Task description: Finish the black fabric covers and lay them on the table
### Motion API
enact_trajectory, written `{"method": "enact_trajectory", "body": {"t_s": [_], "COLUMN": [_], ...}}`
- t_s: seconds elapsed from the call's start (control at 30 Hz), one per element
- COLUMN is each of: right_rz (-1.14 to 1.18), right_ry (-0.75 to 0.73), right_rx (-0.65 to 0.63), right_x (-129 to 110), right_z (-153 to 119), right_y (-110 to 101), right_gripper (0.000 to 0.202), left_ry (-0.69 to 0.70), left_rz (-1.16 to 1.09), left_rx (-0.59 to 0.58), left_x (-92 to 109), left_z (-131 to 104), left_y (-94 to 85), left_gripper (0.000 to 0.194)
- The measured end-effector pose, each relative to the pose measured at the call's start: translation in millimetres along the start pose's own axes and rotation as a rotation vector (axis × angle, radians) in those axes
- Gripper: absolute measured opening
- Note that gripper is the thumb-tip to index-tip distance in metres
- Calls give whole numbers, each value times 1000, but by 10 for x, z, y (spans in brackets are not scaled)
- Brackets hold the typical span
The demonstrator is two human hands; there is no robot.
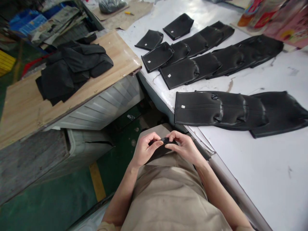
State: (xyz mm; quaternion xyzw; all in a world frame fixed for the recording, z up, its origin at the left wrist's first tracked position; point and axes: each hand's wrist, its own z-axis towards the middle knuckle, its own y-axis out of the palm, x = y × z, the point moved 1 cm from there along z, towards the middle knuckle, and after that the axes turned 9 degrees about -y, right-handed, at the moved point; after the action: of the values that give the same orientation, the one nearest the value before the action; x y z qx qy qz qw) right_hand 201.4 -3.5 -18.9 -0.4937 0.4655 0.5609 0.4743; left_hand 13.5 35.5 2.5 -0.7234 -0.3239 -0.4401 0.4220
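Note:
Over my lap, my left hand (145, 150) and my right hand (184, 147) pinch the edge of a black leather-like piece (160, 154) between thumbs and fingers. The two hands are close together, with only a short stretch of edge between them. The piece hangs below the fingers against the tan apron (168, 183), partly hidden by my hands. Nearest on the white table to the right is an overlapping row of similar black pieces (197, 109), with a small white mark on the front one.
More black pieces (180, 73) lie in rows farther back on the white table (264, 166). A heap of black pieces (72, 67) rests on the wooden board (120, 54) at left. Bottles (250, 12) stand at the back right. A gap separates board and table.

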Motion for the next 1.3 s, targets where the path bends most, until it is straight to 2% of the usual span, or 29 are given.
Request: {"method": "enact_trajectory", "body": {"t_s": [0.23,0.47,0.7,0.97,1.07,1.2,1.3], "right_rz": [-80,-126,-85,145,165,125,177], "right_ry": [-114,-172,-142,120,132,148,172], "right_rx": [55,39,50,98,95,92,120], "right_x": [-21,-15,-36,-6,19,34,35], "right_z": [-12,-34,-42,-29,-10,3,9], "right_y": [64,42,40,17,6,-6,2], "right_gripper": [16,14,14,18,17,16,14], "left_ry": [-173,-323,-312,-235,-186,-187,-184], "left_rz": [-146,-292,-251,-123,-75,-44,-15], "left_rx": [-7,-59,-38,-29,-28,-42,-45], "left_x": [-33,-85,-41,30,15,-1,-2], "left_z": [13,31,49,31,30,35,33], "left_y": [68,147,184,215,241,256,253], "left_gripper": [36,32,21,18,18,18,16]}}
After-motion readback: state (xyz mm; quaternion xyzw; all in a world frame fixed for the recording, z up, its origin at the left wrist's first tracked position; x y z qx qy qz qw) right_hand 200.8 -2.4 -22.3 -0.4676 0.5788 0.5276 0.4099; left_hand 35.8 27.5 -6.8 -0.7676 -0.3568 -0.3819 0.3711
